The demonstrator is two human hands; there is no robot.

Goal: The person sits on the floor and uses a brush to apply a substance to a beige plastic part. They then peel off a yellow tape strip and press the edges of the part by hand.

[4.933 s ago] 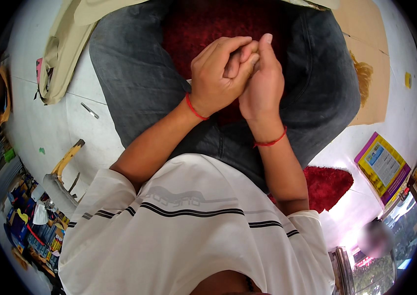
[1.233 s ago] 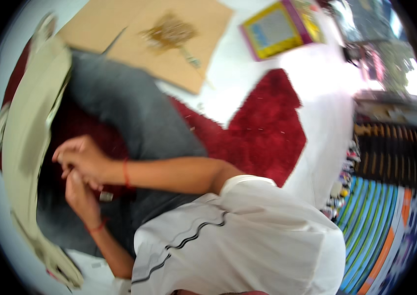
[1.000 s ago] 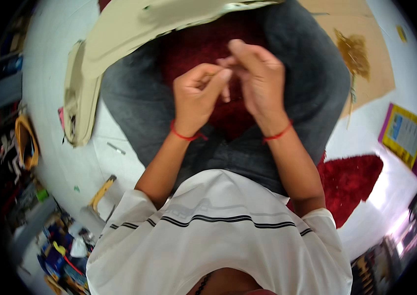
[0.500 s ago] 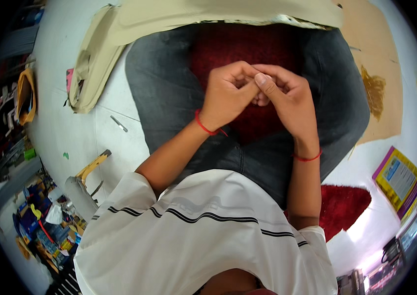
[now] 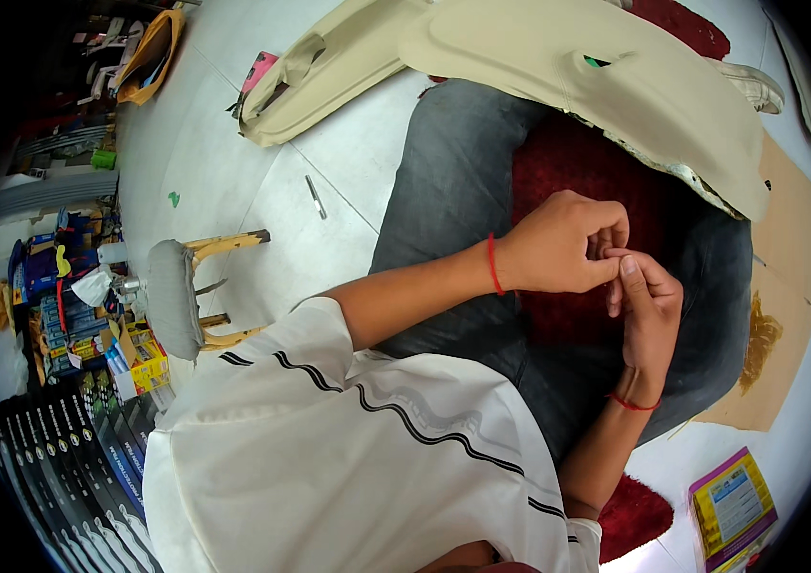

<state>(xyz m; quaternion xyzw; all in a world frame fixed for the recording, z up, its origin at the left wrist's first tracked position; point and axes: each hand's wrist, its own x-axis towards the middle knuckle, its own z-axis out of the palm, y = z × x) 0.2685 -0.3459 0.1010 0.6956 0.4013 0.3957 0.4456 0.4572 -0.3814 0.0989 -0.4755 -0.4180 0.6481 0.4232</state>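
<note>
Bringing fingertips together over red shaggy rug [image 5: 551,191]: left hand [image 5: 558,244], right hand [image 5: 652,301]. Grip: fingers curled; how tightly closed, or on what, cannot tell. Progress: finger work seemingly under way; nothing visibly finished, remainder not readable. Nearest workpiece: beige moulded trim panel [image 5: 620,100], apart from hands, over rug's far part. Looks smooth, curved; small opening; near edge ragged, pale.
</note>
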